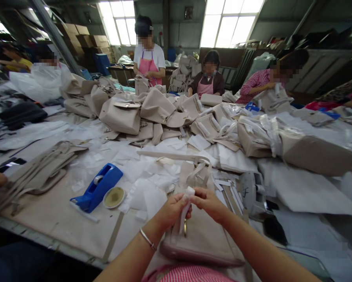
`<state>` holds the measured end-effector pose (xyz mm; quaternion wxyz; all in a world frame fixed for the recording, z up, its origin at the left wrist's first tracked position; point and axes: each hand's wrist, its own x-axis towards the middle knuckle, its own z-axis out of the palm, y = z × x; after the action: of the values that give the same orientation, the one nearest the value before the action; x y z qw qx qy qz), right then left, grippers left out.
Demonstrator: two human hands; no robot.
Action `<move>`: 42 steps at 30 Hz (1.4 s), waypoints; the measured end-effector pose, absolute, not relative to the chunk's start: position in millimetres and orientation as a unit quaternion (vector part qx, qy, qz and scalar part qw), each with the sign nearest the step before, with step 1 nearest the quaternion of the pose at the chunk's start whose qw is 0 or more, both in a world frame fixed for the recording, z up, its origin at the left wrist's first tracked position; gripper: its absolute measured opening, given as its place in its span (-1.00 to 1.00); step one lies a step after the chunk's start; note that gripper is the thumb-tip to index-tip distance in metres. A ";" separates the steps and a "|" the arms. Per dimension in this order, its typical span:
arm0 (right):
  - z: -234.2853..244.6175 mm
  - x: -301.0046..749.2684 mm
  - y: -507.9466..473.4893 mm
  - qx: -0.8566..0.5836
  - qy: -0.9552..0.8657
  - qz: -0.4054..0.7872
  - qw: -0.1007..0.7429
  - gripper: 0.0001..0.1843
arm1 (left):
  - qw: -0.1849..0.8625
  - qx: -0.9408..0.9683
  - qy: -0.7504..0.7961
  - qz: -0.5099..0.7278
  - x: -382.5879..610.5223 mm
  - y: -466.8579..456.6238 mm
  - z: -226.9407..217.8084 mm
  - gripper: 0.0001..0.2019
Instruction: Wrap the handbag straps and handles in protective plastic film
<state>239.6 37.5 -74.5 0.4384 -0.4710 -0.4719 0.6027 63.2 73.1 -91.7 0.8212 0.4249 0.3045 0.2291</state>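
Lying between hands (pixel 176 208) (pixel 207 201): white strip (pixel 189 191)

Your bag (pixel 206 243) beige, strip (pixel 183 215) you're pinching white, metal fitting (pixel 185 228) gold; your bracelet (pixel 147 239) silver, your apron (pixel 190 274) pink-and-white patterned; tape dispenser (pixel 101 188) blue; facing you, standing co-worker's apron (pixel 152 69) pink, shirt (pixel 250 86) far right red-white checked

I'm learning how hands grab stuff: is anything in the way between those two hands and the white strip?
Nothing visible is: the left hand and right hand both touch the white strip directly, above the beige bag.
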 end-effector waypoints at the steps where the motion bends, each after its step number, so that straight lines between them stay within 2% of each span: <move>1: -74.0 237.0 36.1 -0.487 -0.467 0.593 0.439 -0.73 | 0.800 0.462 0.311 0.225 62.8 72.3 -89.3 -0.56; 6: -80.1 235.2 35.3 -0.514 -0.424 0.579 0.471 -0.70 | 0.776 0.529 0.299 0.168 41.0 74.7 -83.9 -0.45; 11: -94.4 232.6 37.0 -0.497 -0.369 0.606 0.499 -0.73 | 0.736 0.598 0.298 0.103 25.5 72.6 -84.0 -0.43; 19: -92.5 224.9 30.9 -0.445 -0.322 0.658 0.515 -0.69 | 0.698 0.596 0.364 0.157 36.3 59.1 -84.0 -0.54; 24: -88.9 228.1 21.0 -0.426 -0.436 0.665 0.431 -0.70 | 0.724 0.573 0.344 0.174 35.8 57.9 -79.4 -0.54; 30: -92.1 215.6 19.7 -0.433 -0.414 0.667 0.443 -0.75 | 0.688 0.619 0.342 0.161 34.0 59.3 -79.0 -0.66; 37: -97.0 204.8 13.6 -0.519 -0.392 0.603 0.462 -0.76 | 0.560 0.749 0.304 0.185 39.1 61.1 -79.7 -0.79; 42: -106.4 202.3 13.9 -0.573 -0.390 0.548 0.468 -0.83 | 0.590 0.747 0.261 0.161 29.5 65.5 -71.9 -0.83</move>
<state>202.3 13.9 -106.4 0.4684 -0.5726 -0.3898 0.5485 29.5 65.5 -71.9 0.5898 0.7470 0.2609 0.1613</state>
